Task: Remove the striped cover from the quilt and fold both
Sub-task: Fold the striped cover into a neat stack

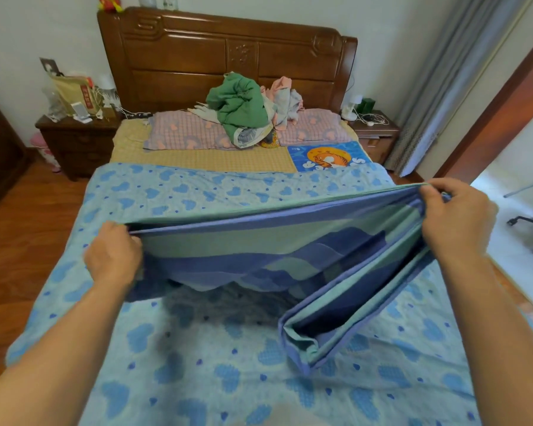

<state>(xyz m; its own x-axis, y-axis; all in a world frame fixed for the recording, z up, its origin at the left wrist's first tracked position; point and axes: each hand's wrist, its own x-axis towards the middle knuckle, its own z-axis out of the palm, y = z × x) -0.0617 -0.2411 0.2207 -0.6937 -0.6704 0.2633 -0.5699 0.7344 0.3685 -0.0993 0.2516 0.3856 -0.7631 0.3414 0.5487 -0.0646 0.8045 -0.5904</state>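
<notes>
The striped cover (259, 250), in blue and pale green bands, hangs folded in several layers above the bed. My left hand (113, 255) grips its upper left corner. My right hand (456, 216) pinches its upper right corner, held higher and farther back. The cover's lower right end (308, 342) droops onto the quilt. The quilt (216, 373), light blue with darker blue hearts, lies spread flat over the bed beneath the cover.
Two checked pillows (182, 133) lie at the headboard (228, 56) under a heap of green and pink clothes (243, 109). A cluttered nightstand (77, 142) stands left, another (373, 130) right. Curtain (437, 87) and doorway are at the right, wooden floor (28, 229) at the left.
</notes>
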